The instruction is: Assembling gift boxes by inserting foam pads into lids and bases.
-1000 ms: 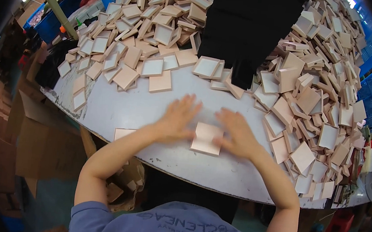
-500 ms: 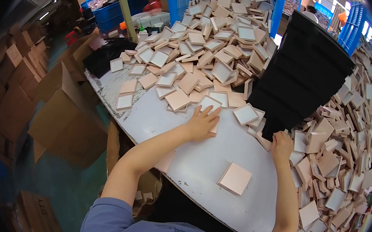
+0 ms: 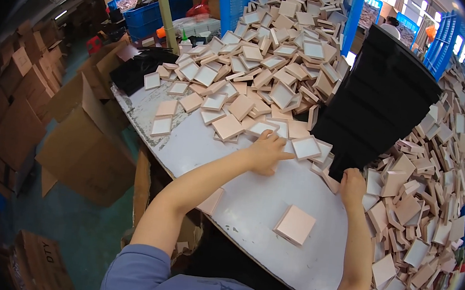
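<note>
Two hands out: my left hand [image 3: 266, 152] lies flat, fingers spread, tips touching a white-lined tray [image 3: 305, 147] just right of them. My right hand [image 3: 352, 187] reaches the black stack [image 3: 379, 103]; its grip I cannot tell. Closed box [image 3: 295, 225] sits nearer me, between both wrists.

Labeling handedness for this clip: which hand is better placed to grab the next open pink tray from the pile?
Left, probably. The left hand lies flat at the pile's edge, fingertips beside an open pink tray. The right hand is at the foot of the black stack, farther from that tray.
</note>
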Demonstrator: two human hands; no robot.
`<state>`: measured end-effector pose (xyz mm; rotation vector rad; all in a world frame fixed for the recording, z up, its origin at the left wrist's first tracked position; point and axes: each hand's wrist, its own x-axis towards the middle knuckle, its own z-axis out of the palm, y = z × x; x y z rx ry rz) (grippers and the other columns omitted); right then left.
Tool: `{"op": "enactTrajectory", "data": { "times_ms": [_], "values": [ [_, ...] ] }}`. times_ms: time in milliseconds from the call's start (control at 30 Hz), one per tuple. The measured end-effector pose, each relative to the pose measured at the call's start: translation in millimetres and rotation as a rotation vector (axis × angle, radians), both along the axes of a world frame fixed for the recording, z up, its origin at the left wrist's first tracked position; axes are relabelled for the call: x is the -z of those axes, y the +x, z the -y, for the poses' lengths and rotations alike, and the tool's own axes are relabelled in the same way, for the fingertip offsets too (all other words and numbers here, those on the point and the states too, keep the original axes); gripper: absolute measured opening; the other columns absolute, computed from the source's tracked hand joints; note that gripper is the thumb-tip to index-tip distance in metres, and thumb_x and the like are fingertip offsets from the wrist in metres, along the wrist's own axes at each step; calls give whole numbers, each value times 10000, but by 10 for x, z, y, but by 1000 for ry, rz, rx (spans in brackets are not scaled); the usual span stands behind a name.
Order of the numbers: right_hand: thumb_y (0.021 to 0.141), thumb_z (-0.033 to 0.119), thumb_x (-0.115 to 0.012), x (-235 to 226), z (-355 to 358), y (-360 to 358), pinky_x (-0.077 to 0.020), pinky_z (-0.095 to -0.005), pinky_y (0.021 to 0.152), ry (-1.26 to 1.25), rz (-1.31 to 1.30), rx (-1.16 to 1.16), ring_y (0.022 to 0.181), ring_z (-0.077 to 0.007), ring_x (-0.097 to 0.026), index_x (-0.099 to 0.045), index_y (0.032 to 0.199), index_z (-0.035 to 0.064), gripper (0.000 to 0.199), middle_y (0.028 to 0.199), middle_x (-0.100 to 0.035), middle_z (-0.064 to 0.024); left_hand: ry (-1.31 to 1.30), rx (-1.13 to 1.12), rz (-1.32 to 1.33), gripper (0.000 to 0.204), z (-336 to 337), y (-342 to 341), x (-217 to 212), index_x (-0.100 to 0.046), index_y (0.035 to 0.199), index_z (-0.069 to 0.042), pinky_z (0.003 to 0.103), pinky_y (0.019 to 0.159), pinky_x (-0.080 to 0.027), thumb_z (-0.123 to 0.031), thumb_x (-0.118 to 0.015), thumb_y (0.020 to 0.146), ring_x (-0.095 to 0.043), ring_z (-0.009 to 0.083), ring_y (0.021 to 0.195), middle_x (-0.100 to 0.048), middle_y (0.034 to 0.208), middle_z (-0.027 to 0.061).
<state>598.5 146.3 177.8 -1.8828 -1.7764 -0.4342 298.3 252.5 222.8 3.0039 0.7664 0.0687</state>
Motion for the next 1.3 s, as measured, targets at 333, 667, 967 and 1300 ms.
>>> {"op": "enactTrajectory", "data": {
  "times_ms": [333, 667, 967, 1300],
  "values": [
    [871, 65, -536, -203, 593, -105, -465, -316, 675, 479, -501, 165, 769, -264, -585, -601, 925, -22, 122, 851, -603, -146, -631, 300, 923, 526, 1198, 124, 594, -525, 995, -62, 418, 984, -371, -205, -805, 573, -475, 338, 1124, -427, 1259, 182],
    [672, 59, -587, -273, 886, -631, -376, -333, 592, 231, 178, -242, 662, -211, -510, -571, 763, 76, 94, 707, -519, -38, -442, 242, 784, 749, 1270, 152, 552, -425, 1170, -9, 429, 937, -416, -196, -791, 545, -505, 365, 1067, -515, 1131, 195],
    [623, 122, -582, -354, 1310, -1084, -393, -304, 545, -194, 238, -590, 669, -179, -492, -538, 663, 83, 71, 684, -460, -32, -464, 81, 761, 1026, 1364, 113, 610, -253, 1336, 33, 378, 933, -425, -220, -820, 519, -536, 329, 1065, -523, 1174, 190],
    [697, 118, -683, -466, 1221, -435, -467, -387, 690, 16, -134, -288, 789, -269, -593, -617, 870, 61, 194, 837, -611, -91, -350, 215, 662, 844, 1284, -37, 483, -404, 1302, -23, 420, 944, -381, -214, -791, 577, -462, 375, 1110, -471, 1209, 217]
  ]
}}
